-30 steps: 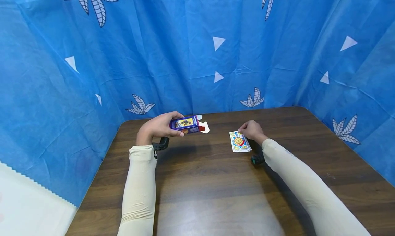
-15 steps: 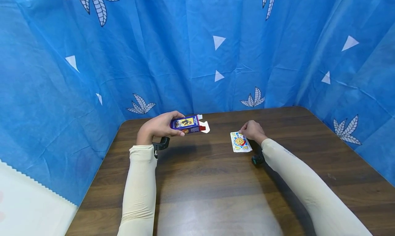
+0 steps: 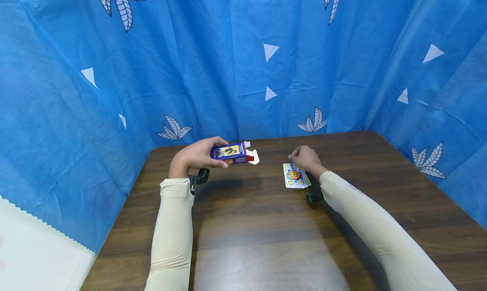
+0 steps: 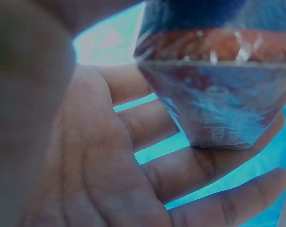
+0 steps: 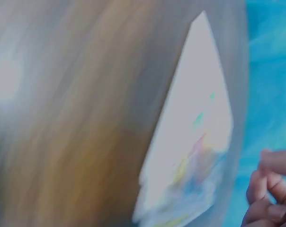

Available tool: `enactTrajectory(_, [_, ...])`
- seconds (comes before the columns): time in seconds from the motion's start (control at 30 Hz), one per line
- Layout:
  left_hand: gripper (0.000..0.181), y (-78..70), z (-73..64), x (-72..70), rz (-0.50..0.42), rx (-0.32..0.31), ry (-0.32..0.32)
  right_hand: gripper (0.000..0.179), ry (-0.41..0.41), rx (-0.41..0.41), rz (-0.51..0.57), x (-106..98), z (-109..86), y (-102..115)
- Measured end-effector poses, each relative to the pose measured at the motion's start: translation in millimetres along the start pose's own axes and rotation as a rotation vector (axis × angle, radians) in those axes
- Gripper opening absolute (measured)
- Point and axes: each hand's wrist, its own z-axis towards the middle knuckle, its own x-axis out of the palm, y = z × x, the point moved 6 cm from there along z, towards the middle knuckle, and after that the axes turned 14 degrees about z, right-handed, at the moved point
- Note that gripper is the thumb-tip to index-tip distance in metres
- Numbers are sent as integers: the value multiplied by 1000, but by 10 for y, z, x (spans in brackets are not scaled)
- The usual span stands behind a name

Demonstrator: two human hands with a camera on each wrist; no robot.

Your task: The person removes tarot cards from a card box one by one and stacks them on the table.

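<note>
My left hand point(image 3: 198, 153) holds a blue-purple card box point(image 3: 230, 151) above the table by its edges, thumb on the near side. Its flap end, with white and red flaps folded out, points right. In the left wrist view, the shiny end of the box point(image 4: 218, 101) rests against the fingers. A stack of picture cards point(image 3: 294, 176), slightly uneven, lies face up on the table. Just above its far edge is my right hand point(image 3: 306, 158), fingers loosely curled. The right wrist view shows nothing between those fingers point(image 5: 275, 161), apart from the blurred cards point(image 5: 190, 156).
The brown wooden table point(image 3: 243, 232) runs back to a blue curtain point(image 3: 236, 63) with white leaf and triangle prints. A white cloth point(image 3: 38, 248) hangs at the left. Black wrist cameras are strapped to both arms.
My right hand has come off the card stack, shifting a little left and up. The top card has slid slightly left. The left hand and box stay about where they were.
</note>
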Motion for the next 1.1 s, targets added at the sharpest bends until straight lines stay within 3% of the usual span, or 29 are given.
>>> enactTrajectory(0.13, [71, 5, 6, -2, -4, 2, 8, 24, -16, -204, 105, 81, -100, 467])
enactTrajectory(0.23, [71, 0, 8, -16, -15, 0, 7, 23, 39, -314, 301, 169, -212, 814])
enactTrajectory(0.33, [71, -7, 16, -33, -21, 1, 4, 23, 171, -295, 540, 272, -304, 1039])
enactTrajectory(0.4, [71, -5, 24, -33, -20, 6, 7, 24, 284, -224, 667, 354, -352, 1125])
enactTrajectory(0.47, [71, 3, 32, -24, -18, 8, 10, 27, 377, -136, 723, 412, -414, 1196])
enactTrajectory(0.57, [75, 1, 33, -11, -12, 16, 15, 26, 482, -42, 747, 504, -453, 1219])
enactTrajectory(0.73, [75, -16, 24, -5, -16, 24, 15, 27, 567, 33, 705, 632, -428, 1171])
enactTrajectory(1.1, [74, 6, 15, -4, 2, 9, 10, 33, 555, 50, 630, 661, -430, 1174])
